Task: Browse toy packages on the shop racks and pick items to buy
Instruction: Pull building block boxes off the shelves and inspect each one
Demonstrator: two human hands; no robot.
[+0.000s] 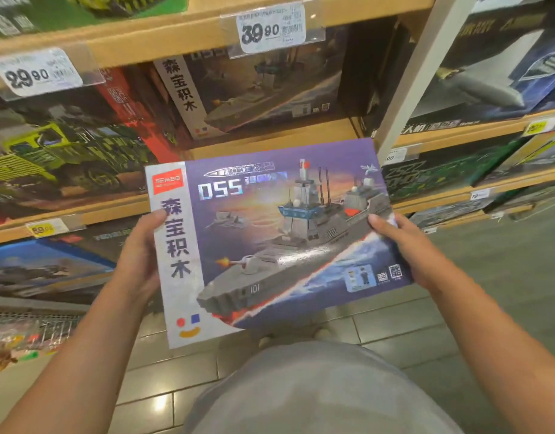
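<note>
A flat purple box (269, 239) printed with a grey warship and the number 055 is held face up in front of the racks. My left hand (141, 258) grips its white left edge, thumb on top. My right hand (401, 249) grips the right edge, thumb on the picture. A second box of the same warship (257, 86) stands on the shelf behind, under a 39.90 price tag (271, 28).
Wooden shelves (269, 133) hold more toy boxes: a green truck box (60, 158) at left under a 29.90 tag (35, 73), an aircraft box (489, 76) at right. A white upright post (407, 89) divides the racks. Tiled floor (395, 330) lies below.
</note>
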